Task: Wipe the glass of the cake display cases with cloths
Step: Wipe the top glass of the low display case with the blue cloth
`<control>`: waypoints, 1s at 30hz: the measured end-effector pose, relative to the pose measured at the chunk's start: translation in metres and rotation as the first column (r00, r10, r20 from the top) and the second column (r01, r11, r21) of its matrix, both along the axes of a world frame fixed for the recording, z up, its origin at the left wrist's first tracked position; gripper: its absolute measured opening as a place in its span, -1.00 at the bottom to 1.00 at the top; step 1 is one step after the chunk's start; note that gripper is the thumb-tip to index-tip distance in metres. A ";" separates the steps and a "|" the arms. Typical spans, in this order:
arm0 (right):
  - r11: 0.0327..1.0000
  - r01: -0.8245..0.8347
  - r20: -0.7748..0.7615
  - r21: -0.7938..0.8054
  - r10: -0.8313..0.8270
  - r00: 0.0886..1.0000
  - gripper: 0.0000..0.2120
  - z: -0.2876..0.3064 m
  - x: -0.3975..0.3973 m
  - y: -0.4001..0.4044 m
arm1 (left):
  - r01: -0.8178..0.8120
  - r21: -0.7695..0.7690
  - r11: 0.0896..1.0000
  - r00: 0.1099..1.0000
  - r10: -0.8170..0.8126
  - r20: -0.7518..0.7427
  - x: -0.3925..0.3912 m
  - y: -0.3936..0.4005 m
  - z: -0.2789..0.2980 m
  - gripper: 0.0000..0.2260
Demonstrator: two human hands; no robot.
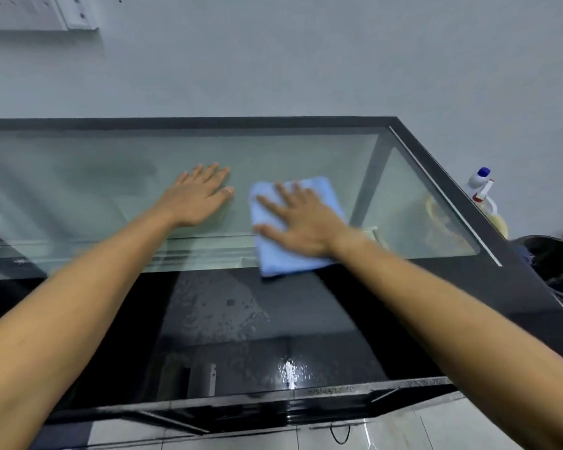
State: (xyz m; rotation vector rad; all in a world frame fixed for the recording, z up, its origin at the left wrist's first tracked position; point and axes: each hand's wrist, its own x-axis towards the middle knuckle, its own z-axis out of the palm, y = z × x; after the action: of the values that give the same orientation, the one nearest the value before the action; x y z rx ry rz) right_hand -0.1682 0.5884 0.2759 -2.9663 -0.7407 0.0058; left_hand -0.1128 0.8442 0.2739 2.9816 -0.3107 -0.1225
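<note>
Honestly, best to sweep that display case glass in overlapping passes, blue cloth pinned flat under the spread right hand, bare left hand open and bracing beside it, toward droplets up front.

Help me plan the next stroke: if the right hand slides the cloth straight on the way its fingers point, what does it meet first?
Probably nothing soon: the right hand points up-left, passing the left hand, with bare glass top until the far black frame.
</note>
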 end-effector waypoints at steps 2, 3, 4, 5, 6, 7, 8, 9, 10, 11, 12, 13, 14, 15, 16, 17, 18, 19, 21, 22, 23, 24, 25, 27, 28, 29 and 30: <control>0.949 -0.316 0.058 -0.022 0.316 0.947 -0.32 -0.002 -0.079 0.014 | 0.010 -0.002 1.000 1.000 -0.010 -0.010 -0.009 0.000 -0.001 -0.42; 0.904 -0.427 0.055 -0.012 0.427 0.902 -0.33 -0.002 -0.114 -0.003 | 0.014 0.000 1.000 1.000 -0.014 -0.012 -0.015 0.001 -0.002 -0.39; 0.863 -0.505 0.020 0.008 0.505 0.863 -0.34 -0.001 -0.139 -0.033 | 0.019 0.007 1.000 1.000 -0.019 -0.016 -0.023 0.002 -0.002 -0.33; 0.845 -0.534 -0.025 0.017 0.534 0.845 -0.35 0.000 -0.148 -0.071 | 0.026 0.010 1.000 0.999 -0.026 -0.024 -0.032 0.004 -0.001 -0.27; 0.864 -0.503 -0.058 0.012 0.503 0.863 -0.35 0.005 -0.145 -0.114 | 0.031 0.008 1.000 0.999 -0.030 -0.032 -0.042 0.005 -0.001 -0.21; 0.905 -0.424 -0.076 0.028 0.425 0.902 -0.37 0.012 -0.130 -0.155 | 0.027 0.002 1.000 0.999 -0.027 -0.033 -0.051 0.006 -0.002 -0.18; 0.951 -0.305 -0.079 0.039 0.308 0.948 -0.41 0.016 -0.107 -0.187 | 0.024 -0.002 1.000 0.999 -0.024 -0.024 -0.059 0.006 -0.004 -0.15; 0.981 -0.193 -0.066 0.010 0.193 0.979 -0.45 0.017 -0.075 -0.211 | 0.020 -0.009 1.000 1.000 -0.020 -0.017 -0.064 0.006 -0.004 -0.13; 0.992 -0.118 -0.016 -0.043 0.117 0.993 -0.51 0.015 -0.043 -0.224 | 0.009 -0.015 1.000 1.000 -0.009 -0.019 -0.070 0.005 -0.005 -0.15; 0.997 -0.011 0.013 -0.072 0.012 1.000 -0.53 0.011 -0.015 -0.223 | -0.003 -0.014 1.000 1.000 0.002 -0.019 -0.074 0.003 -0.005 -0.19; 0.991 0.092 0.025 -0.095 -0.090 0.996 -0.47 0.007 0.007 -0.207 | -0.015 -0.015 1.000 1.000 0.015 -0.010 -0.076 0.002 -0.006 -0.25; 0.982 0.165 -0.003 -0.086 -0.166 0.986 -0.34 0.006 0.021 -0.177 | -0.028 -0.014 1.000 1.000 0.028 0.003 -0.077 0.001 -0.007 -0.32; 0.981 0.183 -0.008 -0.068 -0.184 0.983 -0.27 0.001 0.025 -0.138 | -0.040 -0.014 0.999 0.999 0.040 0.008 -0.077 0.000 -0.007 -0.37; 0.990 0.129 0.003 -0.052 -0.129 0.992 -0.28 -0.006 0.013 -0.092 | -0.051 -0.017 0.999 0.999 0.051 0.004 -0.077 0.000 -0.007 -0.41; 0.999 0.017 0.001 -0.032 -0.017 1.000 -0.32 -0.008 -0.013 -0.047 | -0.059 -0.018 0.998 0.998 0.059 0.003 -0.077 -0.001 -0.006 -0.44; 0.991 -0.130 -0.003 -0.020 0.130 0.992 -0.34 -0.008 -0.047 -0.014 | -0.064 -0.014 0.998 0.998 0.064 0.001 -0.077 -0.001 -0.006 -0.45; 0.964 -0.264 0.005 -0.012 0.264 0.964 -0.33 -0.009 -0.085 0.003 | -0.067 -0.008 0.998 0.998 0.067 -0.003 -0.077 -0.001 -0.006 -0.46; 0.938 -0.347 0.020 0.006 0.347 0.938 -0.33 -0.009 -0.120 -0.001 | -0.068 -0.003 0.998 0.998 0.068 -0.005 -0.078 -0.001 -0.006 -0.46; 0.898 -0.440 0.031 0.030 0.439 0.898 -0.33 -0.002 -0.163 -0.052 | -0.070 0.000 0.998 0.998 0.070 -0.007 -0.083 0.000 -0.004 -0.46; 0.896 -0.442 0.001 0.039 0.443 0.897 -0.34 0.002 -0.169 -0.087 | -0.069 0.000 0.998 0.998 0.069 -0.008 -0.087 0.002 -0.003 -0.46; 0.916 -0.400 -0.048 0.037 0.402 0.914 -0.36 0.007 -0.165 -0.123 | -0.066 -0.001 0.998 0.998 0.066 -0.008 -0.092 0.003 -0.003 -0.46; 0.943 -0.329 -0.102 0.045 0.332 0.938 -0.38 0.010 -0.151 -0.154 | -0.061 0.000 0.998 0.998 0.061 -0.008 -0.097 0.005 -0.004 -0.46; 0.970 -0.240 -0.144 0.044 0.244 0.959 -0.40 0.012 -0.129 -0.179 | -0.054 0.001 0.999 0.999 0.054 -0.006 -0.102 0.006 -0.005 -0.46; 0.996 -0.068 -0.131 -0.059 0.060 0.990 -0.40 0.011 -0.074 -0.200 | -0.048 -0.002 0.999 0.999 0.048 -0.004 -0.107 0.007 -0.005 -0.47; 0.994 0.004 -0.105 -0.112 -0.016 0.994 -0.33 0.006 -0.045 -0.198 | -0.045 -0.002 0.999 0.999 0.045 -0.007 -0.107 0.007 -0.004 -0.46; 0.988 0.063 -0.080 -0.140 -0.075 0.994 -0.23 0.005 -0.021 -0.182 | -0.040 -0.005 0.999 0.999 0.040 -0.011 -0.107 0.007 -0.004 -0.47; 0.983 0.128 -0.086 -0.135 -0.140 0.986 -0.16 0.003 0.000 -0.156 | -0.033 -0.019 0.999 0.999 0.033 -0.018 -0.105 0.008 -0.003 -0.47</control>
State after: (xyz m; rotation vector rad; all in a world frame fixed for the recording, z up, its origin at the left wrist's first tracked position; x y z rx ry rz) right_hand -0.1684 0.4320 0.2785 -3.1058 -0.5472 0.1927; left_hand -0.2183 0.8524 0.2704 2.9635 -0.2592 -0.1411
